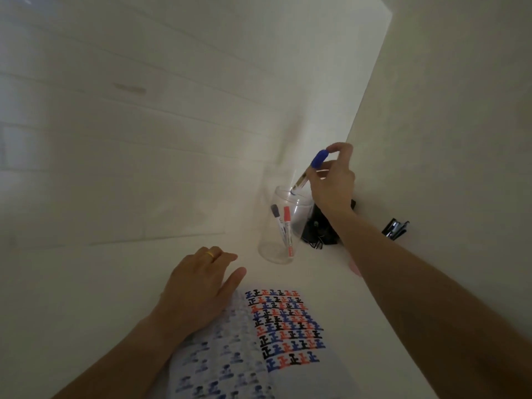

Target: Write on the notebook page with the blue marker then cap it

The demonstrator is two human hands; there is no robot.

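My right hand (334,182) pinches the blue marker (312,168) near its blue cap. The marker is capped and tilted, and its lower end dips into the mouth of a clear plastic cup (283,226). My left hand (198,289) lies flat on the upper left corner of the open notebook (259,347), fingers apart, a gold ring on one finger. The right page is filled with rows of blue, red and black marks. The left page shows fainter blue marks.
Inside the cup stand a black-capped marker (277,218) and a red marker (288,228). A pile of black binder clips (318,228) lies behind the cup under my right wrist. A black stapler-like object (395,227) sits further right. White walls enclose the white desk.
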